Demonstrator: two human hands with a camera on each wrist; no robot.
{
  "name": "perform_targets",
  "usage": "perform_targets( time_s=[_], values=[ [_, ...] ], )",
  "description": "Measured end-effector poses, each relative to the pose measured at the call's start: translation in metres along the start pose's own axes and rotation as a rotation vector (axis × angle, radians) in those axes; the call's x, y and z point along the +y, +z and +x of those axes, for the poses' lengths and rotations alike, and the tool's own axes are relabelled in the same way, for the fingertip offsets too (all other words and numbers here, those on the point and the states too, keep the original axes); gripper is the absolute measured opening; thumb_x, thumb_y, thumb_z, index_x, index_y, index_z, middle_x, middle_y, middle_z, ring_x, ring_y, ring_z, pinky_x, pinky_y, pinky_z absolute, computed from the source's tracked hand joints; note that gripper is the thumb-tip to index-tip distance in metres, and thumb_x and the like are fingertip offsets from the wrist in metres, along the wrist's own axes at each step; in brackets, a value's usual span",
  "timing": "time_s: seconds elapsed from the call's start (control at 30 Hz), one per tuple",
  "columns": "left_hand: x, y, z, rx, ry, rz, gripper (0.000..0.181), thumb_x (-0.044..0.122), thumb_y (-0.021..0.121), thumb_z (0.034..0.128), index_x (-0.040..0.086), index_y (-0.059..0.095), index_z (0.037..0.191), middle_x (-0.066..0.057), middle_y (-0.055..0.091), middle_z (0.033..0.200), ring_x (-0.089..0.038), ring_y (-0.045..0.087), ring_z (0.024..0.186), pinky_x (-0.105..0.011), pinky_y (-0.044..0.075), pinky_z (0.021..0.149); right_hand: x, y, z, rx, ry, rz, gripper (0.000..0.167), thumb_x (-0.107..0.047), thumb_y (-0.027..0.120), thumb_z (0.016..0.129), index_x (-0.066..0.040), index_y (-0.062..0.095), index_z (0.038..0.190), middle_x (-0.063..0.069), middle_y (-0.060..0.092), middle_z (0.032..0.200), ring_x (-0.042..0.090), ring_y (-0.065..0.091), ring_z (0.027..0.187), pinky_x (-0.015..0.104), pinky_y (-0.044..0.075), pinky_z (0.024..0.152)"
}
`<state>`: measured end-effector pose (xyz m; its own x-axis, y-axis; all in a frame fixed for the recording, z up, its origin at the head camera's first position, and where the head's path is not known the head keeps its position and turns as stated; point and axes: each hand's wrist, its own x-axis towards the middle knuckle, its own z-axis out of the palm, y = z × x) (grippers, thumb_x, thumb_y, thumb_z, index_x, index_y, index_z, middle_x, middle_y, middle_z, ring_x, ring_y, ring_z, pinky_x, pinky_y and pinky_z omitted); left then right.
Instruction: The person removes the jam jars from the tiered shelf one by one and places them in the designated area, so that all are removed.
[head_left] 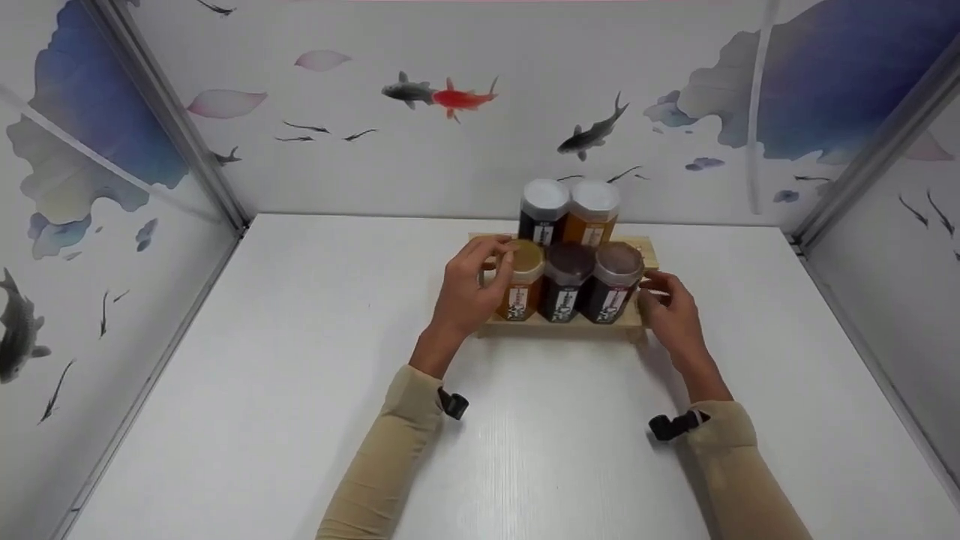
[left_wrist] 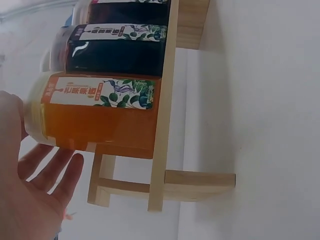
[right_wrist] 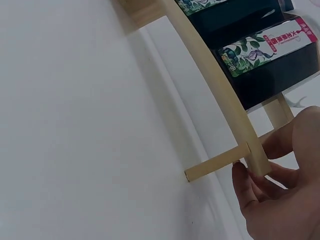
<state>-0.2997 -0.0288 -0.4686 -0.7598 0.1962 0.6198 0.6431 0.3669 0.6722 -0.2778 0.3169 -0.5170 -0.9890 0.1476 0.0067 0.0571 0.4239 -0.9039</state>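
A two-tier wooden rack (head_left: 559, 325) holds several jars with printed labels. In the head view, my left hand (head_left: 471, 283) is at the left end of the front row, its thumb and forefinger about the lid of an amber jar (left_wrist: 100, 117). The left wrist view shows the other fingers spread loosely beside that jar. My right hand (right_wrist: 280, 185) grips the right end of the rack's front shelf, with fingers and thumb around the wood. Beside it stands a dark jar (head_left: 609, 289), and another dark jar (head_left: 566, 289) is in the middle. All three front jars are upright.
On the rear tier, a dark jar (head_left: 544, 214) and an orange jar (head_left: 592, 214) stand under white lids. The rack rests on a white table (head_left: 315, 315) near the back wall panel (head_left: 360, 172), which is painted with fish. Side panels border the table.
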Motion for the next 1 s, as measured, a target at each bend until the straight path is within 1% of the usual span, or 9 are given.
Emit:
perform_targets(
  time_s=[0.1, 0.17, 0.27, 0.4, 0.53, 0.63, 0.73, 0.87, 1.0],
  values=[
    [-0.001, 0.003, -0.003, -0.005, -0.031, -0.014, 0.022, 0.030, 0.056, 0.1134, 0.014, 0.071, 0.115, -0.002, 0.069, 0.140, -0.011, 0.067, 0.122, -0.028, 0.062, 0.096, 0.005, -0.002, 0.000, -0.039, 0.046, -0.023, 0.052, -0.034, 0.051, 0.113, -0.009, 0.049, 0.159, 0.018, 0.056, 0.151, 0.026, 0.054, 0.130, 0.024, 0.050, 0.095],
    [-0.001, 0.005, -0.004, -0.012, -0.049, -0.016, 0.022, 0.032, 0.055, 0.1139, 0.016, 0.070, 0.117, -0.001, 0.068, 0.140, -0.010, 0.067, 0.121, -0.027, 0.062, 0.098, 0.008, -0.004, 0.000, -0.067, 0.073, -0.032, 0.053, -0.040, 0.052, 0.113, -0.009, 0.052, 0.157, 0.017, 0.056, 0.147, 0.021, 0.055, 0.123, 0.020, 0.052, 0.087],
    [-0.001, 0.006, -0.005, -0.020, -0.068, -0.013, 0.023, 0.034, 0.053, 0.1146, 0.017, 0.068, 0.120, 0.000, 0.068, 0.138, -0.010, 0.067, 0.119, -0.026, 0.061, 0.096, 0.013, -0.008, 0.000, -0.087, 0.086, -0.023, 0.058, -0.050, 0.056, 0.111, -0.010, 0.055, 0.154, 0.012, 0.057, 0.137, 0.013, 0.056, 0.109, 0.019, 0.054, 0.079],
    [-0.001, 0.007, -0.007, -0.032, -0.076, -0.021, 0.027, 0.039, 0.054, 0.1144, 0.017, 0.066, 0.126, -0.002, 0.066, 0.136, -0.011, 0.067, 0.119, -0.025, 0.063, 0.093, 0.015, -0.010, -0.001, -0.084, 0.047, 0.008, 0.061, -0.053, 0.061, 0.109, -0.009, 0.057, 0.151, 0.006, 0.063, 0.119, 0.006, 0.062, 0.090, 0.021, 0.057, 0.072],
    [-0.001, 0.010, -0.010, -0.038, -0.095, -0.044, 0.040, 0.049, 0.065, 0.1076, 0.020, 0.064, 0.135, -0.001, 0.064, 0.137, -0.011, 0.066, 0.120, -0.030, 0.064, 0.093, 0.015, -0.009, -0.002, -0.086, 0.041, 0.018, 0.059, -0.049, 0.059, 0.111, -0.008, 0.056, 0.152, 0.004, 0.063, 0.108, 0.005, 0.062, 0.077, 0.022, 0.056, 0.066],
    [0.000, 0.013, -0.012, -0.049, -0.114, -0.044, 0.059, 0.055, 0.080, 0.0959, 0.021, 0.060, 0.140, 0.000, 0.061, 0.140, -0.012, 0.064, 0.123, -0.031, 0.064, 0.094, 0.017, -0.009, -0.003, -0.085, 0.060, 0.009, 0.057, -0.047, 0.057, 0.112, -0.009, 0.054, 0.154, 0.004, 0.061, 0.106, 0.006, 0.059, 0.074, 0.022, 0.053, 0.064],
    [0.002, 0.014, -0.012, -0.049, -0.112, 0.002, 0.070, 0.053, 0.088, 0.0882, 0.019, 0.058, 0.141, -0.002, 0.061, 0.140, -0.015, 0.065, 0.126, -0.028, 0.064, 0.095, 0.018, -0.010, -0.003, -0.075, 0.069, 0.005, 0.057, -0.048, 0.057, 0.112, -0.010, 0.054, 0.154, 0.004, 0.061, 0.106, 0.006, 0.059, 0.074, 0.022, 0.053, 0.064],
    [0.005, 0.014, -0.012, -0.019, -0.089, 0.083, 0.065, 0.048, 0.089, 0.0892, 0.016, 0.061, 0.138, -0.005, 0.064, 0.133, -0.018, 0.067, 0.121, -0.031, 0.065, 0.093, 0.018, -0.009, -0.002, -0.074, 0.073, 0.000, 0.057, -0.047, 0.055, 0.113, -0.010, 0.053, 0.155, 0.005, 0.061, 0.109, 0.007, 0.060, 0.077, 0.023, 0.054, 0.065],
    [0.008, 0.013, -0.013, 0.006, -0.078, 0.135, 0.063, 0.045, 0.089, 0.0894, 0.015, 0.063, 0.138, -0.006, 0.067, 0.129, -0.019, 0.070, 0.117, -0.031, 0.065, 0.091, 0.016, -0.008, -0.002, -0.084, 0.071, -0.008, 0.056, -0.047, 0.054, 0.113, -0.011, 0.052, 0.156, 0.006, 0.062, 0.114, 0.008, 0.061, 0.081, 0.023, 0.055, 0.067]
  ],
)
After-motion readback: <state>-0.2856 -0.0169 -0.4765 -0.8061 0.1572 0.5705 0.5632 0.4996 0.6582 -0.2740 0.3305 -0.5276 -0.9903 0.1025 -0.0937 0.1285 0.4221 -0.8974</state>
